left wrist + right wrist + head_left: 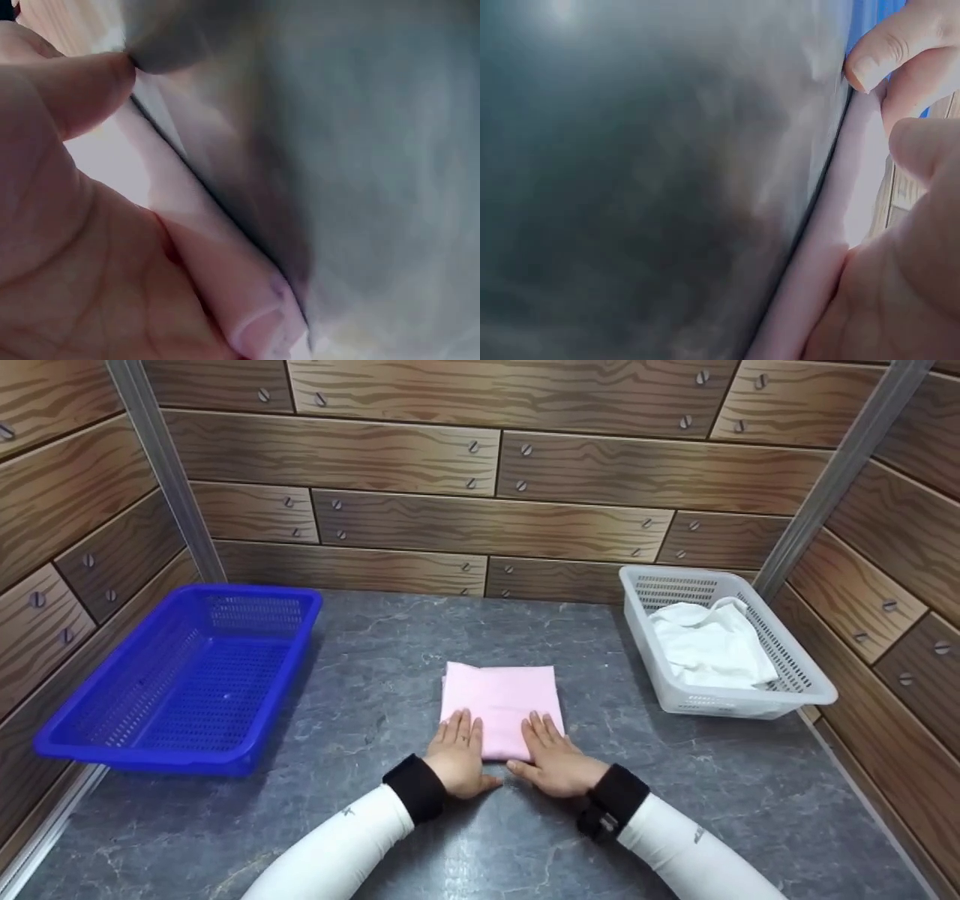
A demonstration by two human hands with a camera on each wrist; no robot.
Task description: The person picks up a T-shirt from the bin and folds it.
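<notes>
A folded pink cloth [502, 690] lies flat on the grey marbled table, its upper left corner slightly askew. My left hand [459, 757] rests on the cloth's near left part with fingers straight. On the near right part lies my right hand [556, 757], its fingers also extended and the thumb pointing inward. In the left wrist view the rolled edge of the pink cloth [217, 255] runs beside the palm. The right wrist view shows the cloth's folded edge [825, 240] against the table, next to the palm.
A blue plastic basket [259, 720] stands at the left. At the right, a white basket [652, 660] holds white cloth [712, 645]. Wood-patterned walls [405, 517] enclose the grey table [390, 630] at the back and both sides.
</notes>
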